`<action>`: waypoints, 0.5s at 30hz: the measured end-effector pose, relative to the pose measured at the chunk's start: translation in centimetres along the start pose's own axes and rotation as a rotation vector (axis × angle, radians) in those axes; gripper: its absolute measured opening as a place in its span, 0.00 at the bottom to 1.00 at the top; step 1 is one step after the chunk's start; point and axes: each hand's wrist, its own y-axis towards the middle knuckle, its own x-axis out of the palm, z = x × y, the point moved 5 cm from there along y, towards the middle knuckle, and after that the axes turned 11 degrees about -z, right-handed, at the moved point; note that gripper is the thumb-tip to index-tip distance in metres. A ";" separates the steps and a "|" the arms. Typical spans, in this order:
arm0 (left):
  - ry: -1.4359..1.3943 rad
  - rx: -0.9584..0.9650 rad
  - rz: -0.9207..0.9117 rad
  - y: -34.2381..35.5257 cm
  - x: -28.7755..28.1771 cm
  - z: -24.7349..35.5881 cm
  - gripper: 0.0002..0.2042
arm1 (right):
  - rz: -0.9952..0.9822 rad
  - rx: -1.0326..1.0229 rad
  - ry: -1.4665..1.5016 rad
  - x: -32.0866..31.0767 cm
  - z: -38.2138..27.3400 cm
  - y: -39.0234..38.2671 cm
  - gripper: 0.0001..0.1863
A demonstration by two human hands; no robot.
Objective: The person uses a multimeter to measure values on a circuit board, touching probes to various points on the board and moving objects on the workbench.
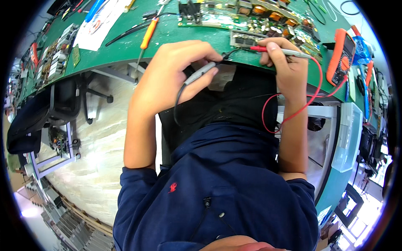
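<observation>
Pinching a slim grey test probe with a black cable (pixel 200 74) between thumb and fingers, the left hand (pixel 173 69) curls at the near edge of the green-topped workbench (pixel 199 37). The probe slants up and to the right across the fingers, and its black cable drops from its back end toward the lap. The right hand (pixel 289 67) pinches a red-and-grey test probe (pixel 258 49) between thumb and fingertips, its red end pointing left toward the other hand. A thin red cable (pixel 320 79) runs from its grey end, looping down past the right forearm and back up to an orange-cased multimeter with a round orange dial (pixel 342 58), which stands tilted on the right side of the bench. The front ends of the probes come near each other between the hands (the spot is small and dark, so whether they touch is hard to say).

Just beyond the right fingers lies a small grey metal-ribbed block (pixel 243 39), beside a long green circuit board with copper-orange coils (pixel 222 20). Left of these, an orange-handled screwdriver (pixel 149 33) lies near a white sheet of paper (pixel 98 30). A dark office chair (pixel 65 98) stands at the left.
</observation>
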 end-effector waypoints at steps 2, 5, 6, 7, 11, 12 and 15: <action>0.003 -0.031 0.002 -0.1 -0.1 0.1 0.08 | -0.003 0.014 0.010 0.1 0.1 0.0 0.10; 0.035 -0.078 -0.019 0.0 -0.2 0.4 0.08 | -0.013 -0.013 0.034 0.2 -0.2 0.1 0.09; 0.031 -0.058 0.007 0.0 -0.2 0.5 0.07 | -0.016 -0.022 0.030 0.2 -0.3 0.2 0.09; 0.027 -0.039 0.034 0.1 -0.1 0.6 0.07 | -0.020 -0.031 0.026 0.2 -0.3 0.3 0.09; 0.028 -0.046 0.026 0.3 0.0 0.4 0.07 | -0.024 -0.024 0.041 0.0 0.1 0.2 0.08; 0.021 -0.056 0.023 0.3 0.0 0.4 0.07 | -0.023 -0.035 0.043 0.0 0.1 0.2 0.08; 0.024 -0.053 0.021 0.2 0.0 0.4 0.07 | -0.033 -0.031 0.011 0.1 0.0 0.1 0.10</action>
